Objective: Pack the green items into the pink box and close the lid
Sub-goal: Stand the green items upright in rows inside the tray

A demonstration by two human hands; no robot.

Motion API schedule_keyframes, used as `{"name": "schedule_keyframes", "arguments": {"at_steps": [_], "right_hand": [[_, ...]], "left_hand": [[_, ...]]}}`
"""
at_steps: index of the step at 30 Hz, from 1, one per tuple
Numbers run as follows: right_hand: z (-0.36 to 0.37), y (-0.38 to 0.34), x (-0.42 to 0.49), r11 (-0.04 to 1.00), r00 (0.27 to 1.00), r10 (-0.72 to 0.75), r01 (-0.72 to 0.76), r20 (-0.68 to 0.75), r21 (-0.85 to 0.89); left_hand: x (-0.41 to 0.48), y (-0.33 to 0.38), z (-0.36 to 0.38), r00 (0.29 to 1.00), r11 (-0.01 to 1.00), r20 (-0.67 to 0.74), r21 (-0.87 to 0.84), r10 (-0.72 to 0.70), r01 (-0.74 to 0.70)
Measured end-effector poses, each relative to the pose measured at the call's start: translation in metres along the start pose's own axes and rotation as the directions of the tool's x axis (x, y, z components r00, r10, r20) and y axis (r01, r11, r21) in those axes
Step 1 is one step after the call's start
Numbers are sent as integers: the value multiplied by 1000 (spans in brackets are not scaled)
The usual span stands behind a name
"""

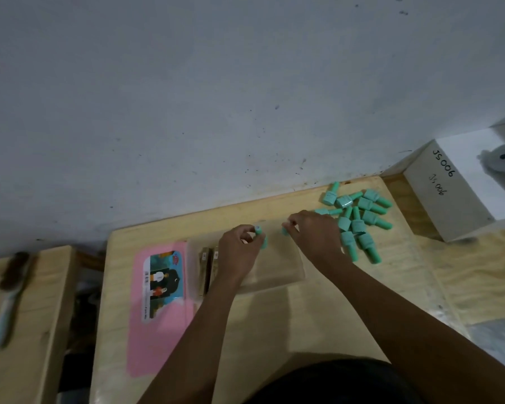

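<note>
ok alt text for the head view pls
Both hands, left hand and right hand, each hold a green bottle over a clear tray on a wooden table; pink lid left, green bottle pile right.

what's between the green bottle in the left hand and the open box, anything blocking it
Nothing visible. The left hand holds a green bottle right over the clear box tray, whose pink lid lies off to the left. Some items already sit at the tray's left end; the rest looks free.
</note>
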State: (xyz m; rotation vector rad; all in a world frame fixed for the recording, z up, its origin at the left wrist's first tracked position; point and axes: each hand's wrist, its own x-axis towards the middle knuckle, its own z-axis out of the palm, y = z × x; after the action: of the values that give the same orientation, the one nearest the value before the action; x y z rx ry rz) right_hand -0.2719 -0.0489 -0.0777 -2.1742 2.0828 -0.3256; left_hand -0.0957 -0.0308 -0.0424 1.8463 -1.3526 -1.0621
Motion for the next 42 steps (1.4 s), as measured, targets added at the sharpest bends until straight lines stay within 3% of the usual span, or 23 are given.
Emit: {"name": "schedule_keyframes", "arguments": {"at_steps": [6, 11, 19, 28, 35, 39, 42], "right_hand": [[13, -1, 3, 966, 992, -112, 96, -53, -241], [20, 10, 3, 952, 973, -183, 140, -139, -272], [19, 16, -2, 973, 985, -127, 102, -114, -209], [18, 13, -2, 983, 987, -98, 76, -127, -169], [14, 13, -7, 996, 984, -83, 85, -155, 6], [6, 24, -19, 994, 979, 32, -10, -203, 107], [-6, 45, -42, 970, 958, 204, -170, -202, 177]], "left_hand": [[8, -6, 17, 999, 998, 21, 44, -34, 33], [15, -11, 33, 998, 997, 47, 62, -38, 35], [25, -18, 56, 997, 988, 51, 146, -58, 50], [22, -19, 65, 1000, 994, 17, 109, -10, 8], [16, -23, 66, 1000, 996, -5, 87, 17, -16], [11, -26, 67, 999, 998, -33, 46, -28, 30], [2, -21, 69, 997, 999, -79, 40, -3, 6]]}}
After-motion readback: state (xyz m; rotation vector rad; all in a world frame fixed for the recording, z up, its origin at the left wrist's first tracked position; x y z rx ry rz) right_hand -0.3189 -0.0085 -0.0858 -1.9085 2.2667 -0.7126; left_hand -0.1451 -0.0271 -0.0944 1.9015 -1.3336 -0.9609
